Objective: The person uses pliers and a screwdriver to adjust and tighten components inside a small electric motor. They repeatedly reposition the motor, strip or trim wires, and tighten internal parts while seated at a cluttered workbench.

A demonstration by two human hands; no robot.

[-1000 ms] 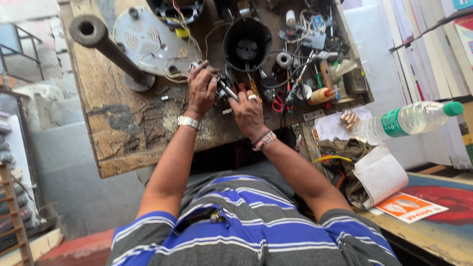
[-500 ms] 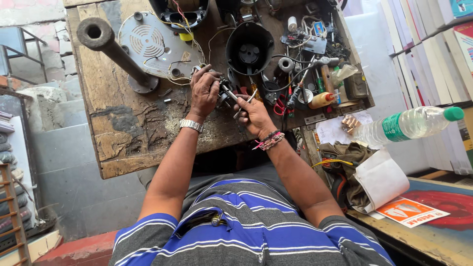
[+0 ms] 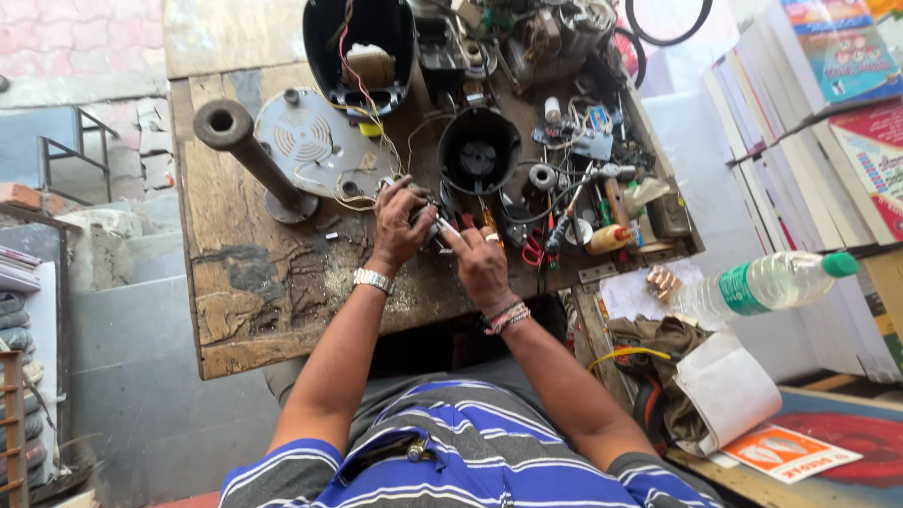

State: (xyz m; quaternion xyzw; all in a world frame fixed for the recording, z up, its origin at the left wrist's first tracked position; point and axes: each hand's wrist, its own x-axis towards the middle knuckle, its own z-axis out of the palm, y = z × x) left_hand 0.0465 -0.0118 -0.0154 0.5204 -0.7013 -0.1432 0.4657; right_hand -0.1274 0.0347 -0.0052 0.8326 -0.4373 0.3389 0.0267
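Hands meet over the middle of a worn wooden table [image 3: 254, 310], both working on one small dark metal part [image 3: 423, 212] with wires running off it. The left hand [image 3: 400, 221], a silver watch [image 3: 373, 279] on its wrist, is curled around the part from the left and grips it. The right hand [image 3: 482, 265], with a ring on one finger and beaded bracelets [image 3: 506, 317] at the wrist, has its fingers drawn together and pinches at the part's right side; whether it holds a tool there is too small to tell. The part sits just above the tabletop, near the front of the clutter. Just behind the hands stands a round black housing [image 3: 478, 150], open at the top. To the left lies a grey round cover plate [image 3: 306, 141] with slots, touching a thick dark metal pipe [image 3: 249, 155] on a flat base. Farther back stands a tall black casing [image 3: 357, 47] with coloured wires hanging out. To the right of the hands lie red-handled pliers [image 3: 534, 249], a roll of tape [image 3: 541, 177] and loose screwdrivers. A clear plastic bottle [image 3: 767, 282] with a green cap lies on its side off the table's right edge, beside stacked books [image 3: 828, 113].
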